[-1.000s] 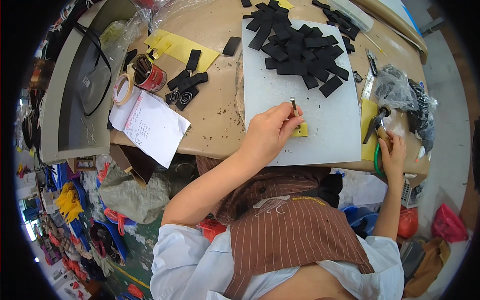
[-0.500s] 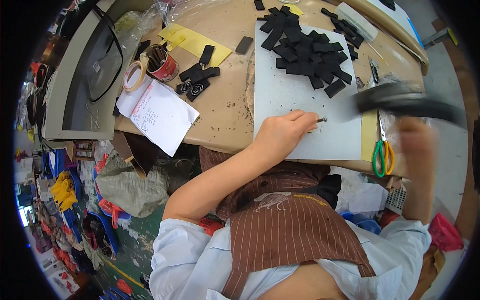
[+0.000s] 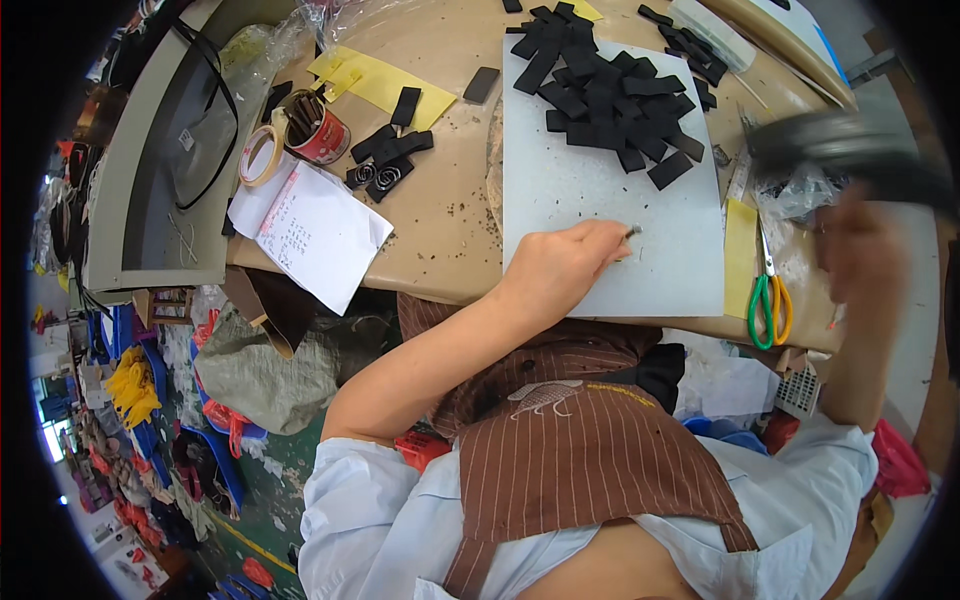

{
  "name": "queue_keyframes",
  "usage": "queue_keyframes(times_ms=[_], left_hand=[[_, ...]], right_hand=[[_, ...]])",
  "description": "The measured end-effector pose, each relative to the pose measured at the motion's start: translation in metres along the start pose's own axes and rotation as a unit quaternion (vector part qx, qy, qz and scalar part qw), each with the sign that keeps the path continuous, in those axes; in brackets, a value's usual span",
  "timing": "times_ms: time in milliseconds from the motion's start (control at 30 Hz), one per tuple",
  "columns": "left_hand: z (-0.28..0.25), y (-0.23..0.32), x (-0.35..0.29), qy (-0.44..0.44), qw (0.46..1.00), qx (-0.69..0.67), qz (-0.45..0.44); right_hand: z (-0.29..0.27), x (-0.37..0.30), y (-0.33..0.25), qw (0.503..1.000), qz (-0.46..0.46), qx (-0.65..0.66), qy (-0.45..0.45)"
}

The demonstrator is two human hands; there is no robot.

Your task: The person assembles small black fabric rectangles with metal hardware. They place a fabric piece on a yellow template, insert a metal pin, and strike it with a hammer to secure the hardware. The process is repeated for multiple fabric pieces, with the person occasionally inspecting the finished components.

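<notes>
Over the near part of a white board, my left hand is closed round a short metal punch, its end just showing above the fingers. What lies beneath that hand is hidden. My right hand, blurred by motion, is raised to the right of the board and grips a hammer with a dark, smeared head. On the far half of the board lies a heap of black fabric strips. Small dark bits are scattered on the board.
Scissors with green and orange handles lie right of the board on yellow card. To the left are a notepad, a tape roll, a red can of sticks and more black strips. A grey open box stands at far left.
My right hand and the hammer have moved to the right, away from the board. My left hand stays nearly in place with the punch. The view has shifted slightly.
</notes>
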State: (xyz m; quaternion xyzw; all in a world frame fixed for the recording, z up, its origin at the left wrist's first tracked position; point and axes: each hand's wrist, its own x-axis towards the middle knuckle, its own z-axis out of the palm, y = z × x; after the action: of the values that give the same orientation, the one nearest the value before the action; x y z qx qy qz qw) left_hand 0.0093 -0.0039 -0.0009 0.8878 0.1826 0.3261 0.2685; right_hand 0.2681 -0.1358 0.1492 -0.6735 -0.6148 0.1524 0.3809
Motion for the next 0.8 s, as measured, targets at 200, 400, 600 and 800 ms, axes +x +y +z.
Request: queue_keyframes(times_ms=[200, 400, 600, 800], left_hand=[[0.004, -0.001, -0.005, 0.038, 0.994, -0.025, -0.094], [-0.006, -0.021, 0.004, -0.028, 0.961, -0.212, -0.176], [-0.027, -0.022, -0.010, -0.001, 0.953, -0.231, -0.197], [-0.019, -0.013, -0.013, 0.060, 0.992, -0.077, -0.076]], right_hand=[[0.055, 0.005, -0.011, 0.972, 0.114, -0.141, -0.147], [0.090, -0.014, -0.005, 0.953, 0.083, -0.197, -0.213], [0.090, -0.012, -0.005, 0.953, 0.076, -0.193, -0.222], [0.073, -0.002, -0.003, 0.962, -0.001, -0.182, -0.201]])
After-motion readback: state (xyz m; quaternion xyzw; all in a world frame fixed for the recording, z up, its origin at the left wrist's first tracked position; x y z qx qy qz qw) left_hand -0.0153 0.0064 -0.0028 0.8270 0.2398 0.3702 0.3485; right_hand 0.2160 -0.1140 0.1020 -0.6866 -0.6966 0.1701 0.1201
